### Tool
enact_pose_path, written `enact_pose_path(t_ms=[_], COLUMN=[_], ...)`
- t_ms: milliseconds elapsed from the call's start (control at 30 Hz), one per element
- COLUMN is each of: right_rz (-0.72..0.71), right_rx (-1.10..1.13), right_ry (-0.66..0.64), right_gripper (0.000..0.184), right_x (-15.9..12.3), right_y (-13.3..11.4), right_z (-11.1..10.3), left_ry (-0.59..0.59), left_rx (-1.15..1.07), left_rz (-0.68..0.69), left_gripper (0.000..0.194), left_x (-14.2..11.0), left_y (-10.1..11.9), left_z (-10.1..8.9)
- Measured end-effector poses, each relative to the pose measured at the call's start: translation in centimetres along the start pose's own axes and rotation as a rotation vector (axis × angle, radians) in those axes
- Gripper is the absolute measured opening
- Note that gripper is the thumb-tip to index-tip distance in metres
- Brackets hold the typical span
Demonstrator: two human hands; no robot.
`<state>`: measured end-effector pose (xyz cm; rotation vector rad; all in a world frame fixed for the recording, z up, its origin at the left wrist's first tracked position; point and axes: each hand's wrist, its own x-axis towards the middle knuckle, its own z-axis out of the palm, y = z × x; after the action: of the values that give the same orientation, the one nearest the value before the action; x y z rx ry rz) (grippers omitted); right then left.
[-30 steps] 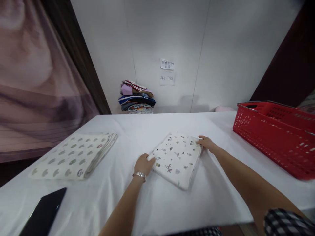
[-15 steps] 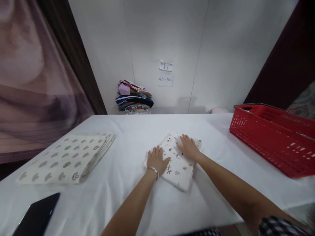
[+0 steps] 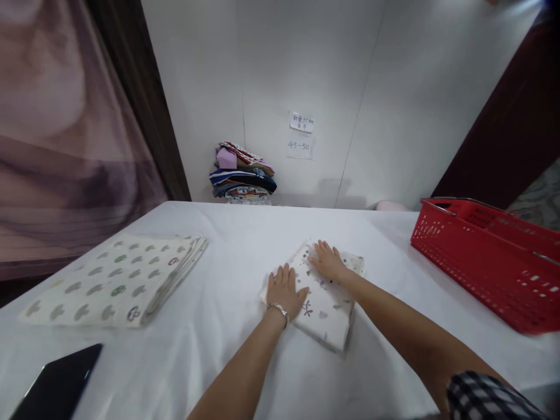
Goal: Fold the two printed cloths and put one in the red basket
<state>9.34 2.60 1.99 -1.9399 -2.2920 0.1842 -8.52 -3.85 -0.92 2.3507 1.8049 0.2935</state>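
A folded white cloth with small printed figures lies at an angle on the white-covered table. My left hand, with a silver bracelet at the wrist, rests flat on the cloth's left corner, fingers spread. Toward the cloth's far side, my right hand also lies flat with its fingers apart. Both palms face down, and the cloth under them is hidden. To the left is a larger folded cloth with a grey mushroom-like print, touched by neither hand.
A red plastic basket stands at the right of the table. A black phone-like slab lies at the near left. Beyond the far edge is a pile of folded fabrics against the wall, below and left of paper signs.
My right hand has slid slightly left across the cloth, toward its far corner. My left hand stays on the left corner. The whole view has shifted a little.
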Motion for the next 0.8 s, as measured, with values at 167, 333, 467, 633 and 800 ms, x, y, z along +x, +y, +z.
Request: enact_pose_path(t_ms=[167,333,467,633,800], right_rz=[-0.042,-0.049,-0.047,0.012,0.259], right_rx=[-0.044,-0.057,-0.046,-0.1,-0.155], right_ry=[-0.013,0.0,-0.06,-0.037,0.033], right_gripper=[0.066,0.067,0.063,0.062,0.064], right_x=[2.7,3.0,2.6,-0.4,-4.1], right_y=[-0.9,-0.5,-0.9,1.0,5.7], right_z=[1.9,3.0,1.8,0.5,1.1], left_ry=[0.005,0.001,-0.005,-0.028,-0.046], left_rx=[0.0,0.03,0.067,0.075,0.063], left_rz=[0.002,0.005,0.002,0.001,-0.003], left_gripper=[0.074,0.075,0.075,0.074,0.074], left_x=[0.0,0.1,0.0,-0.1,0.1], left_y=[-0.1,-0.1,0.0,0.2,0.3], left_z=[0.2,0.4,0.2,-0.4,-0.4])
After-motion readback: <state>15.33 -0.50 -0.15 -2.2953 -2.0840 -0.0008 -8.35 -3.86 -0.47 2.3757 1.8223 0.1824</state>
